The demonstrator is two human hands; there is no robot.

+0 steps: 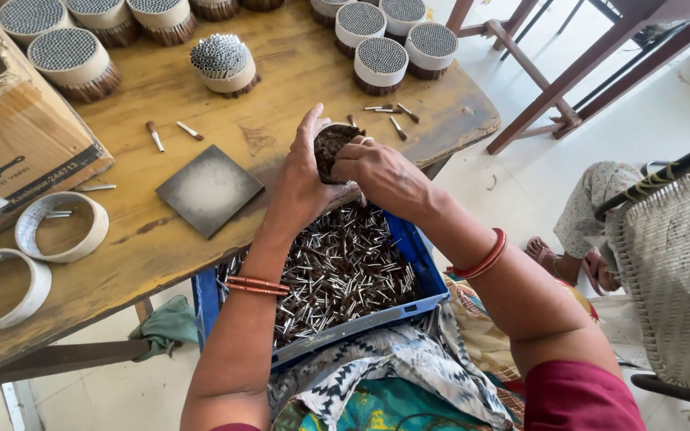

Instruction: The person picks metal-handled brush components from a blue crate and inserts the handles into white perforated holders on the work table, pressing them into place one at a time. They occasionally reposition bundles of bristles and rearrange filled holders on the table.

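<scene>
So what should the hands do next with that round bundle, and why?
Probably set the bundle upright on the table. Both hands, left and right, cup it above the blue crate of loose sticks, and it looks packed full, like the finished bundles standing at the table's far edge.

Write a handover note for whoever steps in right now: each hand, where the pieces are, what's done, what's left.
Left hand cups a round bundle of small sticks over the table edge; right hand presses on it from the other side.
Loose sticks fill the blue crate on the lap, below the hands.
Done: banded bundles stand along the far side of the wooden table.
Left: the crate is still full; two empty paper rings wait at the table's left, and a grey square plate lies near the hands.
</scene>
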